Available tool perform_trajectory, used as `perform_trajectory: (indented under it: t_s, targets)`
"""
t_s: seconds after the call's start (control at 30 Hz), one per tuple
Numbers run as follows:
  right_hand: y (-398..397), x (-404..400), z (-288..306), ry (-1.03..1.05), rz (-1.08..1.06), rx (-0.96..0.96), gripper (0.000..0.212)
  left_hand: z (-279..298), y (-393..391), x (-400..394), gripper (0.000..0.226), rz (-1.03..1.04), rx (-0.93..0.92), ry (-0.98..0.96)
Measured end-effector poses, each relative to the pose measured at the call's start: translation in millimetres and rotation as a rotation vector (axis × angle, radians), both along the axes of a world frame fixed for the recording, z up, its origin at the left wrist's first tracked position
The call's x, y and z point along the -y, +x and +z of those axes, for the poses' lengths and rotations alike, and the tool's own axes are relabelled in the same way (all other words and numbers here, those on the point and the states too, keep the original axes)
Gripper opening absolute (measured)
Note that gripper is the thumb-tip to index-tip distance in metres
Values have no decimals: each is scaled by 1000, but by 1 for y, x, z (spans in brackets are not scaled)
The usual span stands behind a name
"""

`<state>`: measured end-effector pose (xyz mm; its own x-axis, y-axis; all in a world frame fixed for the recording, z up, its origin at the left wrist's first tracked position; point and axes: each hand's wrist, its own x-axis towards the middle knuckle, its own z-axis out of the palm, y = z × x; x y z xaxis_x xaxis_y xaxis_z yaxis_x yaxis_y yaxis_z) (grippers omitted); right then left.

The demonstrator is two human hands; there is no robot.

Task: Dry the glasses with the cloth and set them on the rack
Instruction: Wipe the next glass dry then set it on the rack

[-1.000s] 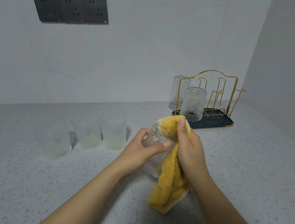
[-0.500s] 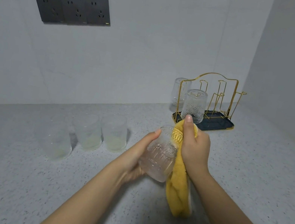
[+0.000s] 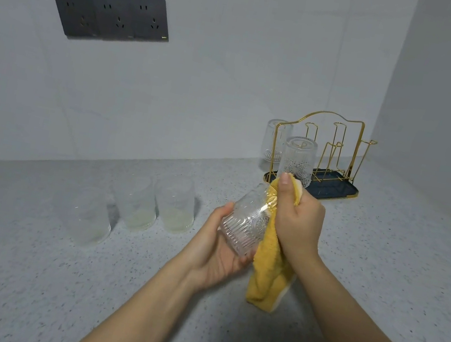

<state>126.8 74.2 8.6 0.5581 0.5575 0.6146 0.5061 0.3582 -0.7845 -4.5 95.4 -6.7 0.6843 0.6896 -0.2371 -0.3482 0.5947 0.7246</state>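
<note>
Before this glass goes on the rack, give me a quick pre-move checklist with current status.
1. Left hand has a grip on the held glass: ok.
2. Right hand holds the yellow cloth against the glass rim: ok.
3. Glass fully dry: cannot tell.
4. Free pegs on the gold rack: ok; two glasses hang inverted at its left end, and the pegs to the right show bare.
5. Path to the rack: ok, open counter between.
6. Three glasses waiting upright on the counter, apart from the hands: ok.

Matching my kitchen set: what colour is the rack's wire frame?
Gold, on a dark blue tray; the rack shows plainly in the head view.
</note>
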Motion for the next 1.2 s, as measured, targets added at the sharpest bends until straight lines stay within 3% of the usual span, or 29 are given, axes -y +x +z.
perform_trajectory:
  t_s: [0.1, 0.17, 0.23, 0.27, 0.33, 0.43, 0.47, 0.53, 0.6, 0.73, 0.8, 0.87, 1.0, 1.03, 1.13, 1.2]
  targets:
    - [2, -1, 2, -27, -55, -117, 51, 4, 5, 3, 57, 31, -190, 198]
    - [2, -2, 6, -108, -102, -158, 53, -1, 9, 8, 61, 183, -375, 470]
    - [2, -2, 7, -161, -117, -173, 54, -11, 12, 13, 43, 315, -481, 748]
    - [1, -2, 7, -164, -105, -161, 54, -14, 12, 14, 36, 355, -479, 784]
    - [-2, -1, 5, -116, -70, -95, 53, -11, 14, 13, 39, 368, -398, 616]
    - [0, 0, 0, 0, -14, 42, 52, -3, 12, 4, 55, 100, -97, 38]
    - [0, 0, 0, 22, 4, 78, 51, -4, 9, 2, 56, 30, -53, -70]
    - [2, -1, 1, 41, 7, 75, 51, -2, 5, 3, 59, -47, -71, -50]
    - [3, -2, 5, 29, -35, -7, 52, -2, 7, 0, 58, -54, -121, 87]
    - [6, -5, 11, -86, -129, -165, 54, -19, 13, 4, 59, 325, -505, 731]
    - [7, -5, 12, -109, -121, -157, 54, -26, 14, 8, 56, 453, -519, 873]
    - [6, -4, 9, -91, -84, -131, 53, -20, 15, 8, 49, 449, -396, 711]
    - [7, 1, 3, 39, -19, -7, 51, -2, 14, 7, 51, 56, -55, 10]
    - [7, 1, 2, 53, -15, 15, 51, -2, 13, 7, 54, 16, -36, -70]
    - [9, 1, 2, 49, -48, -41, 51, -6, 15, 8, 61, -21, -70, 17]
    - [11, -1, 3, 7, -106, -117, 52, -10, 17, 10, 62, 86, -181, 278]
